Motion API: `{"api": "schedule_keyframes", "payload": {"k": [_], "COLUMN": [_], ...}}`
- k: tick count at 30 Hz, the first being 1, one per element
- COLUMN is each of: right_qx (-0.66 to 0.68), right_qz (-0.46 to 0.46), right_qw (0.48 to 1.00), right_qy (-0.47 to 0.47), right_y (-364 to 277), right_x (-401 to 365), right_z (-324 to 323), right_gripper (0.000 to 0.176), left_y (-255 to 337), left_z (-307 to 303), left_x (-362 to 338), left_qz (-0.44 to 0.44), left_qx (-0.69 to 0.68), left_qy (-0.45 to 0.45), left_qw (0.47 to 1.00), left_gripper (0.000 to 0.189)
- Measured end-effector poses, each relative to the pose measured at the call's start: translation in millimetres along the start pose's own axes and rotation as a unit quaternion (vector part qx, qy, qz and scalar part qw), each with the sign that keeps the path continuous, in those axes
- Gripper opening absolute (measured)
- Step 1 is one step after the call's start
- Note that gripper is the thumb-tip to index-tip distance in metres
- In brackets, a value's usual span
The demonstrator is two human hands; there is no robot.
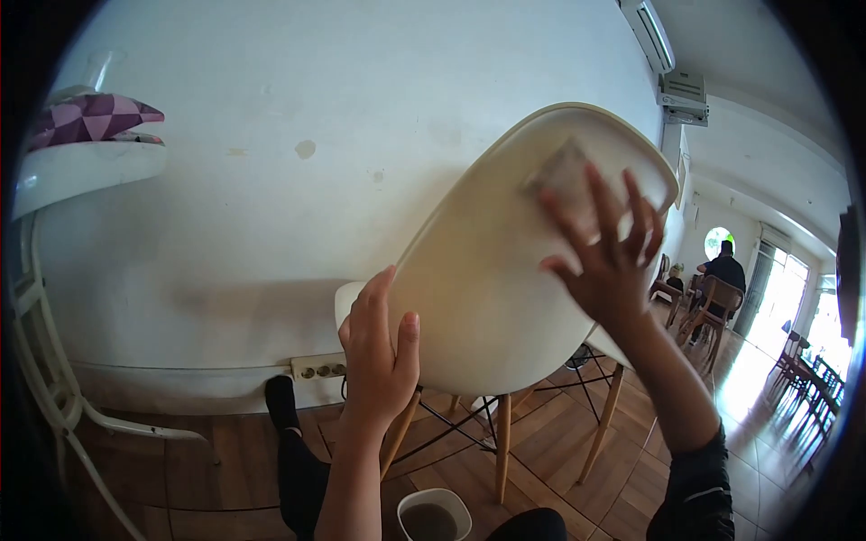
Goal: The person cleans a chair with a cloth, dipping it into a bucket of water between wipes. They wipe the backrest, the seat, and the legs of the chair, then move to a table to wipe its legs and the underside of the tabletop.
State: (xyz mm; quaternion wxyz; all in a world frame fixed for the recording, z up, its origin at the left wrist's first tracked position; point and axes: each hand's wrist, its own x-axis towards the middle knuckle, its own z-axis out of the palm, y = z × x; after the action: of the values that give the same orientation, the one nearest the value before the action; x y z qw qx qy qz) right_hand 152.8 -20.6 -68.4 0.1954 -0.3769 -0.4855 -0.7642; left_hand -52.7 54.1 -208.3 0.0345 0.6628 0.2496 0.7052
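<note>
Your forearms (352,478) reach in from the near side toward a white chair (487,298) in the centre, close to the wall (225,225). Your right hand (616,266) has its fingers spread apart by a blurred grey pad (561,171) on the shell's upper right; your left hand (374,352) lies at its left rim, fingers together, thumb apart, though I cannot tell whether they clamp it. Expect the shell to be stiff, fairly light, and slippery if wet; its rim looks the surest hold.

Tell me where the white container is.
In the head view, the white container is at bottom centre, between the left forearm and a dark-clad knee, in front of the white chair.
</note>
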Motion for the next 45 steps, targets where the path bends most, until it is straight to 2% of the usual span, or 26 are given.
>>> {"api": "schedule_keyframes", "payload": {"k": [2, 4, 7, 10, 12, 14, 15, 18, 21, 22, 24, 26, 28, 30, 32, 34, 36, 38, 40, 42, 45], "right_qx": [0.018, 0.007, -0.058, -0.004, 0.002, -0.007, -0.038, -0.012, 0.040, 0.041, -0.022, -0.054, -0.051, 0.009, -0.005, -0.014, -0.050, -0.020, 0.026, -0.014, -0.063], "right_qz": [-0.086, -0.110, -0.035, -0.025, -0.126, -0.108, -0.077, -0.003, -0.083, -0.082, -0.082, 0.004, 0.041, -0.065, -0.144, -0.090, -0.009, 0.019, -0.069, -0.108, -0.018], "right_qw": [0.996, 0.992, 0.997, 1.000, 0.991, 0.993, 0.996, 1.000, 0.995, 0.995, 0.995, 0.998, 0.998, 0.998, 0.990, 0.995, 0.999, 0.999, 0.997, 0.993, 0.998], "right_qy": [-0.001, 0.056, 0.025, -0.007, -0.034, 0.043, 0.027, -0.009, -0.039, -0.037, 0.047, 0.019, -0.022, -0.005, 0.007, 0.029, -0.002, -0.037, -0.021, 0.039, 0.009], "right_y": [-18, -5, 22, -7, -19, 1, 9, 5, -19, -11, 13, 29, 6, -22, -30, -6, 14, -2, -21, -8, 15], "right_x": [-16, -8, 17, -4, -24, -8, -1, 0, -23, -19, 1, 20, 9, -17, -24, -4, 12, 2, -17, -12, 15], "right_z": [3, 10, -4, 4, 3, 12, 9, 2, 5, 7, 13, -3, 3, 14, 12, 13, -1, 2, 7, 12, 1], "right_gripper": [0.052, 0.051, 0.054, 0.055, 0.054, 0.052, 0.050, 0.052, 0.051, 0.051, 0.050, 0.051, 0.054, 0.059, 0.056, 0.052, 0.052, 0.055, 0.056, 0.054, 0.053], "left_y": [4, 5, 2, 5, 6, 4, 2, 6, 10, 10, 10, 9, 9, 9, 9, 6, 3, 5, 6, 8, 5], "left_z": [0, 0, -3, 0, 1, 2, 1, 2, 2, 1, 1, 2, 7, 10, 10, 7, 5, 7, 6, 4, 2], "left_x": [-2, -3, -2, -4, -4, -5, -6, -6, -7, -7, -7, -8, -8, -9, -10, -11, -10, -12, -10, -10, -9], "left_qz": [-0.002, 0.000, 0.002, -0.006, 0.003, 0.009, 0.012, 0.000, -0.007, -0.013, -0.009, -0.012, -0.015, -0.011, -0.006, -0.009, -0.012, -0.017, -0.008, -0.005, -0.003], "left_qx": [0.014, 0.033, 0.026, 0.032, 0.067, 0.073, 0.078, 0.069, 0.077, 0.088, 0.085, 0.077, 0.055, 0.055, 0.058, 0.064, 0.057, 0.041, 0.051, 0.050, 0.049], "left_qy": [0.002, 0.005, 0.004, -0.002, -0.004, 0.000, 0.003, 0.013, 0.000, -0.007, 0.003, 0.011, 0.040, 0.042, 0.044, 0.045, 0.053, 0.058, 0.058, 0.060, 0.065], "left_qw": [1.000, 0.999, 1.000, 0.999, 0.998, 0.997, 0.997, 0.998, 0.997, 0.996, 0.996, 0.997, 0.998, 0.998, 0.997, 0.997, 0.997, 0.997, 0.997, 0.997, 0.997], "left_gripper": [0.045, 0.045, 0.045, 0.046, 0.047, 0.047, 0.047, 0.047, 0.048, 0.048, 0.048, 0.048, 0.048, 0.049, 0.050, 0.050, 0.050, 0.051, 0.050, 0.050, 0.049]}}
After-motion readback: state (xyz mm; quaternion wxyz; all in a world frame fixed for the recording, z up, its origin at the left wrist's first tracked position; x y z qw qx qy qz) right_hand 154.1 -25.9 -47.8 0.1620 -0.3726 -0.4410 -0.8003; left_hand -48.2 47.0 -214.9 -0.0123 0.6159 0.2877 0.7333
